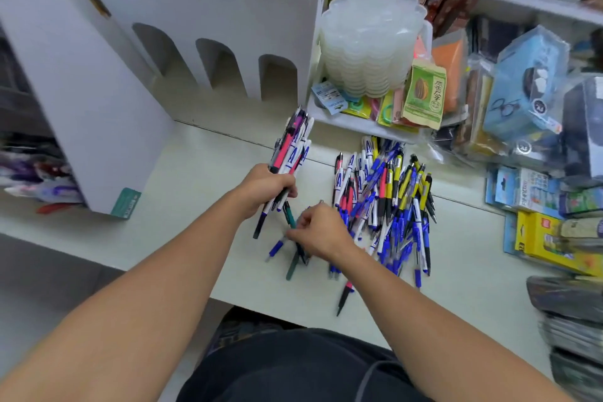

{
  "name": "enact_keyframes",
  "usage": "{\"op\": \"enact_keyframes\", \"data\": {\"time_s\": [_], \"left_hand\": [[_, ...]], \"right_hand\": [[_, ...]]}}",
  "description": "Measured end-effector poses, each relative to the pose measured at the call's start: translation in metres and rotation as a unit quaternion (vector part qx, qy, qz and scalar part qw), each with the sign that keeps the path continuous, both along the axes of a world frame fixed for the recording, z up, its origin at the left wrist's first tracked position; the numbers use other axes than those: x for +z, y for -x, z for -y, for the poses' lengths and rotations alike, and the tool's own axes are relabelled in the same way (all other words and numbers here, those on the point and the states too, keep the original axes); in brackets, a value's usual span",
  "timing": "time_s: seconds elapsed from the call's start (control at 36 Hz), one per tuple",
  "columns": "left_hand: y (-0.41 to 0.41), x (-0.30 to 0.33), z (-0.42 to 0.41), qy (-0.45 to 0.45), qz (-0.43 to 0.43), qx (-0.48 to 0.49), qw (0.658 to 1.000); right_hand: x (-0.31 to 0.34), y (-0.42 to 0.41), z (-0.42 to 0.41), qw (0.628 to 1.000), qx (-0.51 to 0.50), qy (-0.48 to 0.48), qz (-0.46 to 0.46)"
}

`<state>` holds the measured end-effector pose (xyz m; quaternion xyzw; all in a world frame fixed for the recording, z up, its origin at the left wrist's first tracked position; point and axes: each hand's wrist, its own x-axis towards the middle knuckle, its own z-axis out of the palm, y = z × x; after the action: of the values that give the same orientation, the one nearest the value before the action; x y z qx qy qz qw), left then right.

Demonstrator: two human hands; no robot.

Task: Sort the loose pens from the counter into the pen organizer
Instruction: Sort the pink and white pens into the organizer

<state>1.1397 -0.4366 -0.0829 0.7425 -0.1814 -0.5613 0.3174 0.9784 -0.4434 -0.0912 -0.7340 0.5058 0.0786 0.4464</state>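
Head view, gathering step. Right hand [321,232] pinches a dark green pen [291,219] among a few strays on the counter [182,206]; just beyond its fingers, the left hand [267,191] grips a bundle of pens [292,150], tips up. Right of both hands lies the loose pile [388,202], largely unsorted. Next, judged: add the pen to the bundle, then carry it to the white organizer [202,42] beyond the left fingers; its three arched slots look empty.

Glossy plastic pens [385,202] lie on a smooth matt counter [202,173] beside translucent plastic lids [368,39]
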Motion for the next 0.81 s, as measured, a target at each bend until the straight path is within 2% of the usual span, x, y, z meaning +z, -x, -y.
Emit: {"op": "enact_keyframes", "data": {"time_s": [0.11,0.17,0.28,0.36,0.42,0.47,0.53,0.58,0.69,0.75,0.81], "left_hand": [[-0.013,-0.005,-0.014,0.018,0.077,0.025,0.997],[-0.017,-0.004,-0.02,0.032,0.075,0.031,0.996],[-0.018,-0.002,-0.028,0.048,-0.012,0.066,0.997],[-0.016,0.0,-0.031,0.051,-0.087,0.062,0.993],[-0.012,0.001,-0.032,0.054,-0.128,0.055,0.989],[-0.006,0.002,-0.031,0.055,-0.151,0.045,0.986],[0.0,0.001,-0.03,0.052,-0.158,0.019,0.986],[0.006,0.001,-0.029,0.047,-0.151,-0.024,0.987],[0.015,0.002,-0.026,0.026,-0.113,-0.149,0.982],[0.02,0.005,-0.025,0.017,-0.094,-0.211,0.973],[0.024,0.008,-0.022,0.021,-0.092,-0.23,0.969]], "right_hand": [[-0.015,-0.013,-0.026,0.994,0.056,-0.078,0.045],[-0.02,-0.015,-0.031,0.995,0.098,-0.022,0.007],[-0.019,-0.011,-0.023,0.986,0.1,0.094,-0.099],[-0.014,-0.001,-0.006,0.983,0.058,0.127,-0.118],[-0.009,0.005,0.005,0.988,0.003,0.134,-0.078],[0.001,0.009,0.014,0.984,-0.087,0.153,0.011],[0.021,0.008,0.024,0.965,-0.203,0.102,0.132],[0.039,0.007,0.035,0.937,-0.263,0.026,0.228],[0.06,0.006,0.061,0.935,-0.213,0.059,0.278],[0.062,0.003,0.071,0.942,-0.193,0.05,0.269],[0.059,0.001,0.076,0.951,-0.195,0.054,0.232]]}}
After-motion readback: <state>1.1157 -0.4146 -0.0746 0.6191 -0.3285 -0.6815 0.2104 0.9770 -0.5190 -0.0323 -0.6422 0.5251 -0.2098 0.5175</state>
